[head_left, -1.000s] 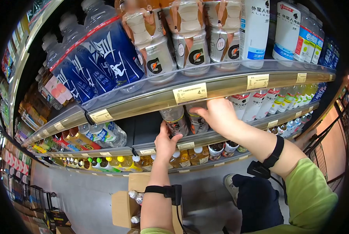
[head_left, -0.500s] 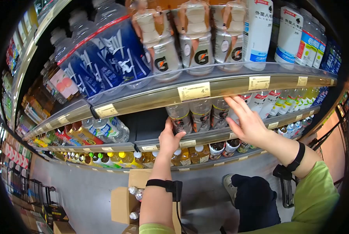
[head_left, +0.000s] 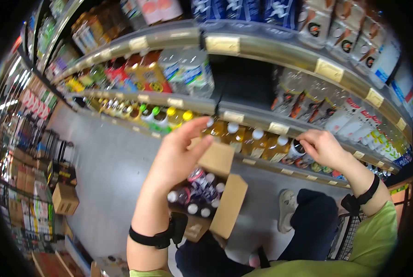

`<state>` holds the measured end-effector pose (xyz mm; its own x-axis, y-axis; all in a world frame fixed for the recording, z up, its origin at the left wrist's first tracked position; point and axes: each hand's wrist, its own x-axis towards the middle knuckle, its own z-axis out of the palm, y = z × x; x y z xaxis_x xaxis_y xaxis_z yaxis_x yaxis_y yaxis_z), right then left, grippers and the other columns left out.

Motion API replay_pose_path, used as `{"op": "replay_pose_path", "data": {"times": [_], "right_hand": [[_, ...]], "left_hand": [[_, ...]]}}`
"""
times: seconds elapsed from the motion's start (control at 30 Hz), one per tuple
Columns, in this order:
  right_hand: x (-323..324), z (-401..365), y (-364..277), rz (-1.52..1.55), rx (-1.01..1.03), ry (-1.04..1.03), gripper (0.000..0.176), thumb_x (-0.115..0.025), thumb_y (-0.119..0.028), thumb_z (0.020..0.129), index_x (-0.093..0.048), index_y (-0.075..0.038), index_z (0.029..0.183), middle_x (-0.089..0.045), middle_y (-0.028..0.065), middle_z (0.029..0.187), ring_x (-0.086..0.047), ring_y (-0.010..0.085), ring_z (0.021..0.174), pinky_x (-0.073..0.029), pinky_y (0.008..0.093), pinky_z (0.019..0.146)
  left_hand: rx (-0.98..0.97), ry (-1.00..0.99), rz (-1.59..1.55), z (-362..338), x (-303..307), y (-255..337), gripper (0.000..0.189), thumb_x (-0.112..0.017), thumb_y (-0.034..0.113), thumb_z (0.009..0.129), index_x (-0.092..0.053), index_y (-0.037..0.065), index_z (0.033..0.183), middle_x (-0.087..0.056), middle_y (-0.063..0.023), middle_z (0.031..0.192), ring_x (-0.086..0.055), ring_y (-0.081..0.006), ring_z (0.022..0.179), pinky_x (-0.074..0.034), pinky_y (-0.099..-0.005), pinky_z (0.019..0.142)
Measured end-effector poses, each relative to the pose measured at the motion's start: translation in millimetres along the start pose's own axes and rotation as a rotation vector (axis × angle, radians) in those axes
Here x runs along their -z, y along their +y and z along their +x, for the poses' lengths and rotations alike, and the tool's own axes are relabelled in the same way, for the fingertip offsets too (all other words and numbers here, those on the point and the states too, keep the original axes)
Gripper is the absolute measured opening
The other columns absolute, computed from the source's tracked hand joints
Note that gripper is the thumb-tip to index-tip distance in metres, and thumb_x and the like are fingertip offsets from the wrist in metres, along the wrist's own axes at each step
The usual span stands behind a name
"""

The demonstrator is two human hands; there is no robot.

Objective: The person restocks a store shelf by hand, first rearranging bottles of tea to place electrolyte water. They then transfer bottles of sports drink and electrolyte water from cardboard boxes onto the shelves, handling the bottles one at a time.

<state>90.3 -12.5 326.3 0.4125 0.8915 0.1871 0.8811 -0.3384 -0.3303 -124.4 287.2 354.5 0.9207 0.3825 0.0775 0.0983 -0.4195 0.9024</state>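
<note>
My left hand is raised above an open cardboard box on the floor. Its thumb and fingers are apart, and nothing is between them. Inside the box stand several bottles with dark purple labels and white caps. My right hand is in front of the lower shelf edges, its fingers loosely bent and holding nothing visible. Above it, clear bottles with dark and orange labels stand in a row on the middle shelf. Left of this row, the dark shelf back shows.
Large clear bottles stand left on the middle shelf. Yellow-brown bottles with white caps line the bottom shelf. Sports drink bottles fill the upper right. A closed carton lies on the floor at left, and a wire cart stands at right.
Both hands have left the clear bottles on the middle shelf. My left hand has moved down-left over the box. The view has swung left and down, showing more of the box.
</note>
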Motion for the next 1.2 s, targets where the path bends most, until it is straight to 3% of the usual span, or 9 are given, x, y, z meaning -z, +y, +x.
{"op": "replay_pose_path", "data": {"times": [0.2,0.33,0.5,0.7,0.93,0.97,1.0,1.13,1.2], "right_hand": [[-72.8,42.7,-83.8,0.117,0.207,-0.153,0.018,-0.058,-0.017,0.086,-0.066,-0.005,0.096,-0.068,0.0150,0.090,-0.065,0.0345,0.084,-0.053,0.0428,0.073],[-154.0,68.4,-124.1,0.174,0.112,-0.414,0.023,-0.059,-0.021,0.086,-0.067,-0.003,0.098,-0.068,0.0161,0.094,-0.065,0.0344,0.090,-0.052,0.0428,0.081],[-271.6,95.3,-147.0,0.226,-0.117,-0.542,0.033,-0.064,-0.030,0.083,-0.065,-0.002,0.102,-0.068,0.0186,0.098,-0.065,0.0337,0.094,-0.051,0.0419,0.083],[-331.6,117.7,-153.9,0.194,-0.544,-0.667,0.091,-0.079,-0.054,0.065,-0.044,0.008,0.122,-0.061,0.0255,0.115,-0.060,0.0346,0.110,-0.049,0.0399,0.093],[-371.7,117.2,-143.2,0.522,-0.481,-0.464,0.081,-0.082,-0.043,0.063,-0.048,0.006,0.118,-0.061,0.0252,0.114,-0.059,0.0361,0.110,-0.046,0.0389,0.097],[-369.7,117.0,-142.1,0.522,-0.500,-0.466,0.074,-0.082,-0.035,0.064,-0.050,0.003,0.119,-0.063,0.0205,0.112,-0.060,0.0324,0.109,-0.046,0.0376,0.097],[-357.1,116.6,-143.0,0.524,-0.507,-0.468,0.074,-0.082,-0.035,0.064,-0.050,0.003,0.119,-0.063,0.0205,0.112,-0.060,0.0324,0.109,-0.046,0.0376,0.097],[-282.5,132.2,-145.5,1.190,-0.202,-0.381,0.051,-0.079,-0.020,0.076,-0.058,-0.006,0.120,-0.066,0.0045,0.113,-0.061,0.0134,0.103,-0.047,0.0303,0.094],[-240.9,141.0,-140.4,1.133,-0.306,-0.410,0.045,-0.074,-0.022,0.083,-0.058,-0.006,0.122,-0.066,0.0028,0.111,-0.061,0.0114,0.100,-0.048,0.0293,0.091]], "left_hand": [[0.227,0.393,-0.525,-105.9,64.6,29.3,0.039,-0.058,0.020,0.094,-0.053,0.006,0.130,-0.063,-0.0085,0.116,-0.059,-0.0173,0.105,-0.046,-0.0326,0.091],[0.166,0.649,-0.818,-148.2,61.3,1.9,0.042,-0.058,0.024,0.092,-0.049,0.009,0.130,-0.058,-0.0066,0.123,-0.056,-0.0194,0.106,-0.045,-0.0376,0.093],[0.321,0.945,-1.173,-148.7,37.6,-53.9,0.038,-0.059,0.020,0.090,-0.051,0.012,0.126,-0.059,-0.0021,0.116,-0.054,-0.0159,0.098,-0.045,-0.0365,0.088],[0.493,1.071,-1.312,-138.4,28.9,-116.1,0.039,-0.059,0.016,0.089,-0.049,0.012,0.127,-0.058,-0.0012,0.115,-0.053,-0.0136,0.093,-0.044,-0.0336,0.085],[0.511,1.040,-1.233,-122.4,29.9,-140.3,0.031,-0.060,0.021,0.090,-0.054,0.012,0.119,-0.058,-0.0014,0.116,-0.052,-0.0139,0.095,-0.042,-0.0308,0.087],[0.518,1.033,-1.231,-118.4,29.7,-141.2,0.031,-0.060,0.021,0.090,-0.054,0.012,0.119,-0.058,-0.0014,0.116,-0.052,-0.0139,0.095,-0.042,-0.0308,0.087],[0.515,1.034,-1.236,-115.6,29.4,-140.3,0.030,-0.059,0.021,0.090,-0.054,0.012,0.118,-0.059,-0.0017,0.115,-0.052,-0.0140,0.094,-0.042,-0.0308,0.087],[0.510,0.984,-1.132,-104.7,23.1,-137.1,0.028,-0.059,0.023,0.091,-0.055,0.011,0.116,-0.060,-0.0023,0.116,-0.052,-0.0135,0.095,-0.041,-0.0297,0.087],[0.537,0.875,-0.976,-99.4,19.8,-134.7,0.034,-0.059,0.021,0.091,-0.051,0.008,0.122,-0.059,-0.0037,0.118,-0.053,-0.0142,0.099,-0.042,-0.0301,0.089]]}}
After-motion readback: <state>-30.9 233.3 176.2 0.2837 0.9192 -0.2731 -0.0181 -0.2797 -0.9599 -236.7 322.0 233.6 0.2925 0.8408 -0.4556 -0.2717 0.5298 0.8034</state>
